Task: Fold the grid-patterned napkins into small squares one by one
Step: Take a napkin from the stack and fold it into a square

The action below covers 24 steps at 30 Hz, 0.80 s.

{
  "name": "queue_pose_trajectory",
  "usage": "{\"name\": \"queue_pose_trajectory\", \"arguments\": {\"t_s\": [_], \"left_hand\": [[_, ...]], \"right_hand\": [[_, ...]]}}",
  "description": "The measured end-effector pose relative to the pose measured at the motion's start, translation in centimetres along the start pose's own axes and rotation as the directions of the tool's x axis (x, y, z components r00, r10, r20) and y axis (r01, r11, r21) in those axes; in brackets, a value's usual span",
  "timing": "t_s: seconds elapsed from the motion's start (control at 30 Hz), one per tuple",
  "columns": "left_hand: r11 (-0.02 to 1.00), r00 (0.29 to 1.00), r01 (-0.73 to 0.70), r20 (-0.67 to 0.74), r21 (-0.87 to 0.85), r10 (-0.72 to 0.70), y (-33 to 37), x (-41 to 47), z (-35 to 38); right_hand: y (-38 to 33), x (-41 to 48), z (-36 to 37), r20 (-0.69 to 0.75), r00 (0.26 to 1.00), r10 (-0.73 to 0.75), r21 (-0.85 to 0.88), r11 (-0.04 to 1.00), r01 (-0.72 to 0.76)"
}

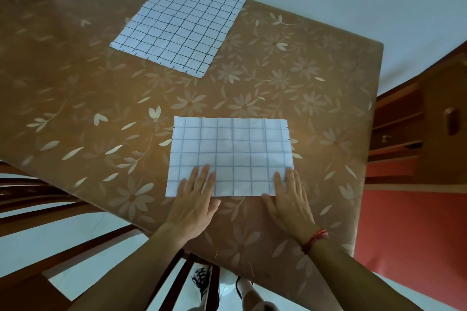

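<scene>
Currently, a second white black-gridded cloth napkin [179,25] is seen spread flat on the far part of the brown floral-printed tablecloth [75,83], well apart from both hands. The left hand [194,202] is laid flat, fingers straight, on the near left corner of the white faint-gridded rectangular napkin [231,156]; nothing is grasped. That napkin is placed directly ahead of the hands, long axis running left to right, near edge partly covered by them. It is judged to be folded once, so the next fold would likely be made across the long axis, one short side carried over to the other. The right hand [290,202] is pressed flat on the near right corner, fingers extended, released. Both hands are equally near.
</scene>
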<state>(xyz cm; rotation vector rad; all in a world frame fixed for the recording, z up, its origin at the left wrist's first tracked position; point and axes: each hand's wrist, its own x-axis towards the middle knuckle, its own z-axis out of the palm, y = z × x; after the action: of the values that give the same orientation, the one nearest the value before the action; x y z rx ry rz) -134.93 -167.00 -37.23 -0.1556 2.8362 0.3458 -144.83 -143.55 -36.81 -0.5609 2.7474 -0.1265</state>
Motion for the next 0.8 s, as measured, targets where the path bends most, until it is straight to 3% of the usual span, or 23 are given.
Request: {"name": "queue_pose_trajectory", "arguments": {"t_s": [0.17, 0.3, 0.57, 0.8], "left_hand": [[0.997, 0.998, -0.057, 0.026, -0.061, 0.059, 2.2, 2.0, -0.5], [0.993, 0.994, -0.094, 0.05, -0.074, 0.098, 3.6, 2.6, -0.3], [0.994, 0.993, -0.1, 0.055, -0.048, 0.103, 3.5, 2.6, 0.3], [0.994, 0.995, -0.087, 0.045, -0.063, 0.09, 3.6, 2.7, 0.7]], "right_hand": [[1.5, 0.7, -2.3, -0.086, 0.974, 0.208, 0.192, 0.963, -0.188], [2.7, 2.1, -3.4, 0.013, 0.935, 0.354, 0.345, 0.876, -0.337], [3.2, 3.1, -5.6, 0.193, 0.863, 0.467, 0.484, 0.72, -0.497], [3.3, 3.9, -6.0, 0.324, 0.814, 0.483, 0.67, 0.49, -0.557]]}}
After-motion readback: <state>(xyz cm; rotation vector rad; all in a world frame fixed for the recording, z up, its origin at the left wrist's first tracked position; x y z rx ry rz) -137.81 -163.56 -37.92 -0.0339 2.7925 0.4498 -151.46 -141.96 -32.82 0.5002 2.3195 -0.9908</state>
